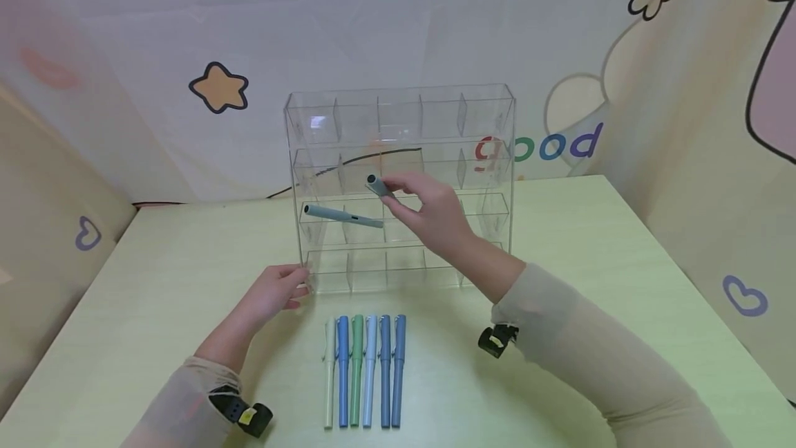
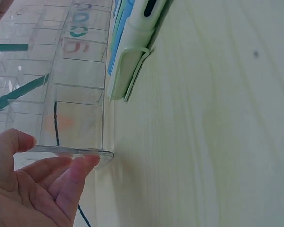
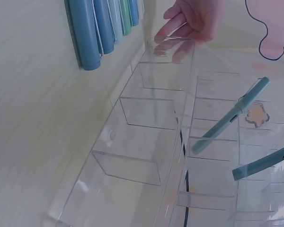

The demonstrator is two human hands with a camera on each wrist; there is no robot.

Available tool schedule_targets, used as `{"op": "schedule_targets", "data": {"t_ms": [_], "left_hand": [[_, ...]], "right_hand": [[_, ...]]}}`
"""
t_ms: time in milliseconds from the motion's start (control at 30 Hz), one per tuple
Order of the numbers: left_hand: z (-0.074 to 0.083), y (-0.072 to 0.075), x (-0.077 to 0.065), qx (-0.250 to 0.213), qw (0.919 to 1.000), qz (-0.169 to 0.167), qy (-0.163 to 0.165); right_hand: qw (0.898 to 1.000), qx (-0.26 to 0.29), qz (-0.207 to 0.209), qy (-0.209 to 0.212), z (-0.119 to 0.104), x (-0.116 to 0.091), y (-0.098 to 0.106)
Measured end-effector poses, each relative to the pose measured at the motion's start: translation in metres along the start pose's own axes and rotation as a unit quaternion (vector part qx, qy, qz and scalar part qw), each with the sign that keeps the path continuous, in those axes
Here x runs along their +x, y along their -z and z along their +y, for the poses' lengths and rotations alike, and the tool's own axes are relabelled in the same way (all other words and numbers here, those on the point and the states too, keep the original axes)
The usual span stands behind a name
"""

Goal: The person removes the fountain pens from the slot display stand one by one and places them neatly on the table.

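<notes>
A clear acrylic rack (image 1: pixel 398 119) with rows of small compartments stands upright on the table. My left hand (image 1: pixel 273 292) grips its lower left side; in the left wrist view the thumb and fingers (image 2: pixel 68 184) pinch the panel edge. In front of the rack's middle, my right hand (image 1: pixel 432 213) holds a teal pen (image 1: pixel 378 187) between thumb and fingers, its dark-tipped end pointing up and left. A second teal pen (image 1: pixel 342 216) lies slantwise in the third row, on the left. In the right wrist view this pen (image 3: pixel 232 116) leans across the compartments.
Several capped pens (image 1: pixel 368 372) lie side by side on the table (image 1: pixel 510 393) before the rack, in pale green, green, light blue and darker blues. A printed cloth backdrop (image 1: pixel 385 26) hangs close behind the rack. Cameras are strapped at both wrists.
</notes>
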State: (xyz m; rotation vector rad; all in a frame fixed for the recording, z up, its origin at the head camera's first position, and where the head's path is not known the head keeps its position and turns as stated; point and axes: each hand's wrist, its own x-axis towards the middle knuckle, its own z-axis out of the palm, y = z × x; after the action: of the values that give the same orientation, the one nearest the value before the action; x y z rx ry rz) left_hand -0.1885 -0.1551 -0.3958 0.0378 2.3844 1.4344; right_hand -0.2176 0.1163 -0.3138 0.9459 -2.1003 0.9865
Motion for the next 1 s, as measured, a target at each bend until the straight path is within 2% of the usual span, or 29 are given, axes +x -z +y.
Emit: {"op": "schedule_targets", "data": {"t_ms": [267,367,467,533,700,1000], "left_hand": [[0.002,0.001,-0.001,-0.007,1.0000,-0.002,-0.005],[0.002,0.001,-0.001,-0.008,0.9999,-0.002,-0.006],[0.001,0.001,0.000,-0.009,0.9999,-0.002,-0.005],[0.000,0.001,0.000,-0.009,0.9999,-0.002,-0.005],[-0.001,0.001,0.000,-0.009,0.9999,-0.002,-0.005],[0.001,0.001,0.000,-0.007,0.9999,-0.002,-0.006]], "right_hand": [[0.997,0.051,0.033,0.037,-0.008,-0.007,0.018],[0.997,0.058,0.041,0.034,-0.011,-0.011,0.024],[0.997,0.071,0.034,0.000,-0.014,-0.017,0.030],[0.996,0.083,0.020,-0.040,-0.017,-0.024,0.032],[0.986,0.097,-0.024,-0.131,-0.021,-0.047,0.034],[0.968,0.109,-0.069,-0.217,-0.021,-0.079,0.034]]}}
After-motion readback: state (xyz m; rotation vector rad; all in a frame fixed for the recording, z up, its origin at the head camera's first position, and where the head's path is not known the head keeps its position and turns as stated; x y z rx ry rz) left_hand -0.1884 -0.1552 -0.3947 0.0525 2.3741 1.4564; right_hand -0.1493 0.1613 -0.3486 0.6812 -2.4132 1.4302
